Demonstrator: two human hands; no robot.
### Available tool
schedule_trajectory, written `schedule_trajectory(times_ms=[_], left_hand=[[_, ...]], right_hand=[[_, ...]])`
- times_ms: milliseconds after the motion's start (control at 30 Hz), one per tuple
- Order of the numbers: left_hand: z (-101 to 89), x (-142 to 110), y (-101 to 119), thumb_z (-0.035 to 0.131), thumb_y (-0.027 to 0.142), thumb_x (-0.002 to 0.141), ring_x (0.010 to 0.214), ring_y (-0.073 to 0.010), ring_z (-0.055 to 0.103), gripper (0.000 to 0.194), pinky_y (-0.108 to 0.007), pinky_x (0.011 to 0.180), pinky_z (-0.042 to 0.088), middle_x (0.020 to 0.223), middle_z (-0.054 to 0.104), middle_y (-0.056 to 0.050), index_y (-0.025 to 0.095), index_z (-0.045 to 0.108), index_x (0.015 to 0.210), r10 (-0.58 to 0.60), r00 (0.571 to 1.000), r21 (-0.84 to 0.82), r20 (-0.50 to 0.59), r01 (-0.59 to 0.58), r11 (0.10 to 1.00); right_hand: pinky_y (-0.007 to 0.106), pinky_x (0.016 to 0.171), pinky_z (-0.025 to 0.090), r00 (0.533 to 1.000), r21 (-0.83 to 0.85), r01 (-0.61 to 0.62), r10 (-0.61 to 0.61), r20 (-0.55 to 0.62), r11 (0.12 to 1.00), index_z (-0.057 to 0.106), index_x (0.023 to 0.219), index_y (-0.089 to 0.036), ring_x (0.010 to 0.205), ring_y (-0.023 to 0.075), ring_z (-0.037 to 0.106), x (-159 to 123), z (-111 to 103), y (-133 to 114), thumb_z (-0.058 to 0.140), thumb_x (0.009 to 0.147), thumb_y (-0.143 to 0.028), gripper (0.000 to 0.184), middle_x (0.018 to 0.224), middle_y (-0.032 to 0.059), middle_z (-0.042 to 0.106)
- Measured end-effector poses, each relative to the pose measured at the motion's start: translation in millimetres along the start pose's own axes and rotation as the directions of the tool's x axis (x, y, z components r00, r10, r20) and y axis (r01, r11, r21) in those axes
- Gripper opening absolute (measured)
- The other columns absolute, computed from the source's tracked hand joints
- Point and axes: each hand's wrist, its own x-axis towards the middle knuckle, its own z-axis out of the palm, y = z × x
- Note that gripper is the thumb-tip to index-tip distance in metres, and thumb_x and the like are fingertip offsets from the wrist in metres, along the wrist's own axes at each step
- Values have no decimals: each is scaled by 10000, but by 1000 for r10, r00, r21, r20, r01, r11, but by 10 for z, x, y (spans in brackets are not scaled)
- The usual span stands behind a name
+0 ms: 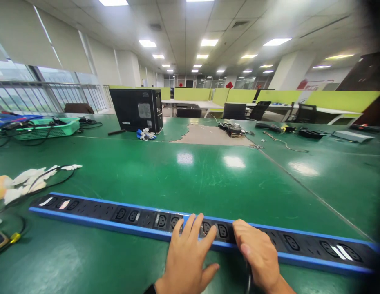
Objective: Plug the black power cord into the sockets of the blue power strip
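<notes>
A long blue and black power strip [141,218] lies across the green table in front of me, with rows of sockets and several white labels along its top. My left hand [188,255] rests on its middle, fingers spread over the sockets. Just to the right, my right hand [259,253] is closed at the strip, wrapped round the end of a black power cord [248,277] that hangs below the palm. Whatever plug is at the cord's end is hidden by the fingers.
A black computer case [131,109] stands at the back, with blue and white gloves [146,134] beside it. Left are a green basket [65,128] with cables and some white gloves [27,181]. Dismantled parts [234,130] and a light cord [283,142] lie at the back right.
</notes>
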Motion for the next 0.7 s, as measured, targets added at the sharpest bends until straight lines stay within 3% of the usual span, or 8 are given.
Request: schedule_trajectory(times_ms=[100,167,267,367,433,567,700], left_hand=[[-6,-1,-2,635,510,790,1336,-316,373,696,-505,1057,294,1499,379,-86,346,379,1416,7,1000,-5,-2,-7,1000],[-4,2,-3,644,511,783,1339,-314,371,709,-510,1058,295,1502,375,-87,346,374,1417,8,1000,-5,2,-8,1000],[5,8,-2,643,515,784,1341,-318,370,711,-523,1049,303,1502,375,-90,352,367,1418,-1,1000,-2,4,1,1000],[10,10,6,638,508,793,1344,-317,370,692,-527,1044,305,1501,376,-92,355,372,1413,-6,1000,4,0,6,1000],[5,9,11,635,505,797,1340,-315,378,674,-527,1039,310,1498,382,-94,354,384,1404,-6,1000,8,-5,6,1000],[-13,1,19,633,497,801,1324,-311,399,658,-519,1035,316,1485,404,-90,349,396,1396,1,1000,13,-23,0,1000],[-9,-5,22,619,480,815,1335,-311,389,631,-523,1042,302,1493,395,-86,338,400,1390,-4,1000,-18,-25,4,1000]], right_hand=[[315,534,234,999,-46,55,-54,6,997,381,533,-206,496,121,324,-9,2,-9,334,928,-261,402,492,-18,334],[316,537,244,998,34,-45,47,-50,998,369,505,-205,487,120,322,-24,2,13,340,931,-270,432,473,-17,336],[319,536,267,952,267,-216,263,-154,939,344,459,-204,458,120,321,-37,8,69,337,934,-307,486,426,-13,335],[321,535,279,922,399,-245,340,-187,884,354,449,-202,449,122,340,-35,13,109,356,922,-327,489,413,-8,348],[319,535,268,939,373,-222,301,-169,901,365,451,-198,456,120,340,-21,7,100,362,925,-300,485,418,-7,352],[315,535,234,992,153,-81,95,-85,985,376,478,-191,479,117,322,64,-21,-44,366,937,-290,470,445,-10,344],[313,543,265,998,106,-5,11,-61,994,375,525,-195,493,117,348,163,42,-228,334,951,-292,439,473,-15,353]])
